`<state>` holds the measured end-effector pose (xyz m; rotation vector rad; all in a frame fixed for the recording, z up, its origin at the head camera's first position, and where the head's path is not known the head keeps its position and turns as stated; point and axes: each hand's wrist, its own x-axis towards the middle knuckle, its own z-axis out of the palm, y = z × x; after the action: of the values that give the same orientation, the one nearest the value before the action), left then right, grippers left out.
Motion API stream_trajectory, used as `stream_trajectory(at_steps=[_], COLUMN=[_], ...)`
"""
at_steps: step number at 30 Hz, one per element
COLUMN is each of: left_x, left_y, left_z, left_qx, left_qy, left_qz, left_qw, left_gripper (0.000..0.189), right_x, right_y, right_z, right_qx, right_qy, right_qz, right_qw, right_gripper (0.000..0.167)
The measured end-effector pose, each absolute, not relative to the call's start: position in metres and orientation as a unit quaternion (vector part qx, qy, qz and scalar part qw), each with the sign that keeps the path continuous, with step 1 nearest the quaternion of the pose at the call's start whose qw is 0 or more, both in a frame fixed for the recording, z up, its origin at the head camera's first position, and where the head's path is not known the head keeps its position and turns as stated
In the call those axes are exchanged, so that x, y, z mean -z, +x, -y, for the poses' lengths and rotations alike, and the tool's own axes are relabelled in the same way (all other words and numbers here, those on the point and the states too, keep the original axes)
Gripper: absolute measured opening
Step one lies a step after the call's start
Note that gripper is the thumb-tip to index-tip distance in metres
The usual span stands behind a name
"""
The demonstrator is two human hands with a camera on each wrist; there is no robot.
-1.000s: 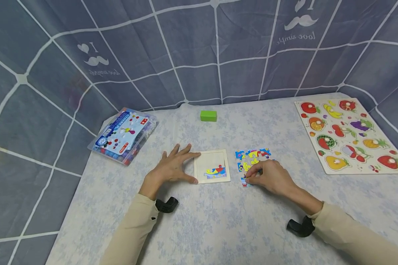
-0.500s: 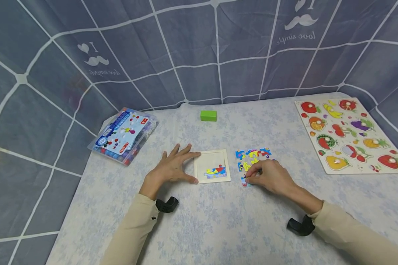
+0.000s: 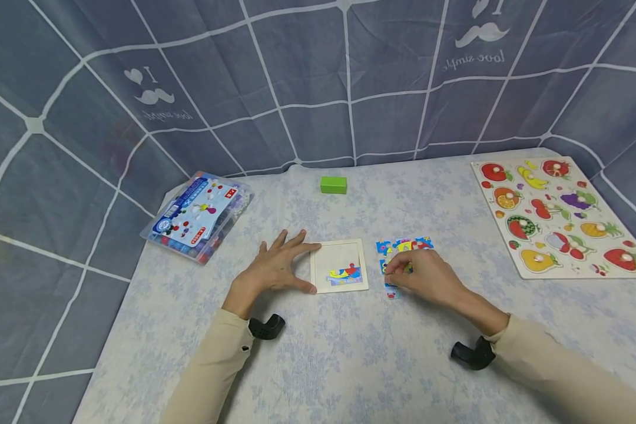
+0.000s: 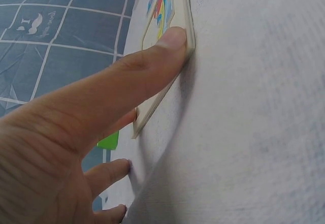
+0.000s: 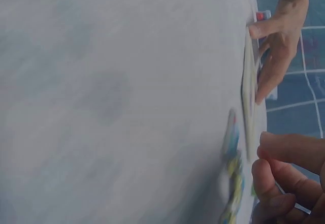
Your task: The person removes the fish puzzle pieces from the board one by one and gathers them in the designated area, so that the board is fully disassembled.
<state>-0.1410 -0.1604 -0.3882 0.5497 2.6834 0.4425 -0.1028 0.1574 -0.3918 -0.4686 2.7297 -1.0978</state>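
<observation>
My left hand (image 3: 275,268) lies spread at the left of a square wooden puzzle tray (image 3: 364,265). Its thumb and index finger touch the tray's left corners; the other fingers fan out away from it. In the tray's lower right sit joined puzzle pieces (image 3: 344,275) in yellow, red and blue. My right hand (image 3: 429,277) is over the loose jigsaw pieces (image 3: 403,244) to the right of the tray, covering some. Its thumb and index fingertips (image 5: 269,145) come close together; no piece shows clearly between them. A blue piece with a red figure (image 3: 392,292) lies just below them.
A green block (image 3: 333,185) lies behind the tray. At the back left is a clear plastic box (image 3: 196,218) of coloured parts with a printed label. A fruit knob-puzzle board (image 3: 567,218) lies at the right. A blue checked curtain (image 3: 318,76) hangs behind the table.
My right hand has shifted slightly left and away from me over the loose pieces, uncovering more of the nearest piece. My left hand and the tray have stayed put.
</observation>
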Motion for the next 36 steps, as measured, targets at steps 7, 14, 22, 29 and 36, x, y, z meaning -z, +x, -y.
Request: stream_trajectory(at_steps=[7,14,22,29,36], left_x=[0.388,0.389,0.388,0.388,0.388], left_y=[-0.142,-0.142,-0.143,-0.143,-0.143], left_z=[0.16,0.16,0.161,0.161,0.16], left_qx=[-0.154,-0.152,-0.148,-0.15,-0.15], left_qy=[0.198,0.201,0.201,0.199,0.199], left_qz=[-0.951,-0.95,-0.951,-0.95,-0.951], left_qw=[0.182,0.185,0.184,0.188,0.185], left_gripper=[0.096,0.096,0.096,0.097,0.096], right_x=[0.386,0.388,0.388,0.389,0.387], right_y=[-0.112,-0.115,-0.117,-0.117,-0.116], right_z=[-0.123,-0.094,-0.085,-0.084,-0.083], right_qx=[0.365,0.311,0.269,0.258,0.252], right_qy=[-0.184,-0.235,-0.248,-0.271,-0.257], right_qz=[-0.907,-0.916,-0.927,-0.923,-0.929], right_qw=[0.103,0.091,0.086,0.087,0.084], right_gripper=[0.017,0.025,0.026,0.024,0.022])
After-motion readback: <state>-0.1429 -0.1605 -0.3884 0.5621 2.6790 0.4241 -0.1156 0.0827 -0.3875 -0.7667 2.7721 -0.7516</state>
